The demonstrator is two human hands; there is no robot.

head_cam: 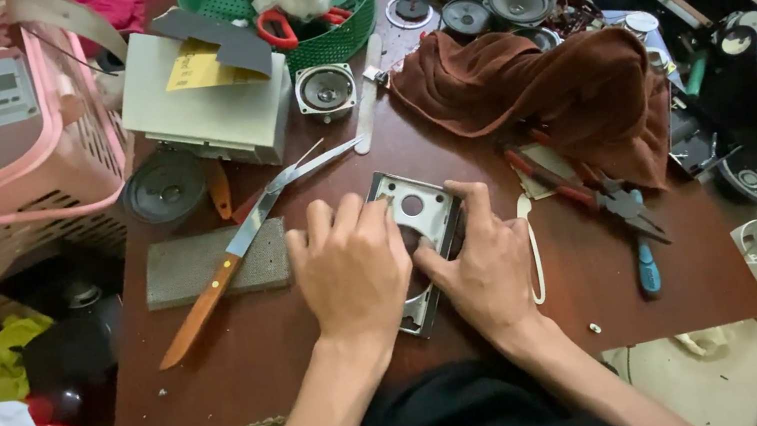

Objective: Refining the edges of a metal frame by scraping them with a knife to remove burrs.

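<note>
A grey metal speaker frame [418,207] with round holes lies on the brown table [251,365], near its front edge. My left hand [352,268] rests flat over the frame's left part, fingers pointing away from me. My right hand [488,262] grips the frame's right edge, its thumb pressed against the middle. The lower end of the frame [418,313] shows between my two wrists.
A wooden-handled knife [226,273] lies across a grey sharpening block [205,266] on the left. Pliers [589,200] and a blue-handled tool [647,267] lie right, by a brown cloth [551,89]. Behind are tweezers [305,166], small speakers [325,90], a green basket [337,17], a pink basket [40,185].
</note>
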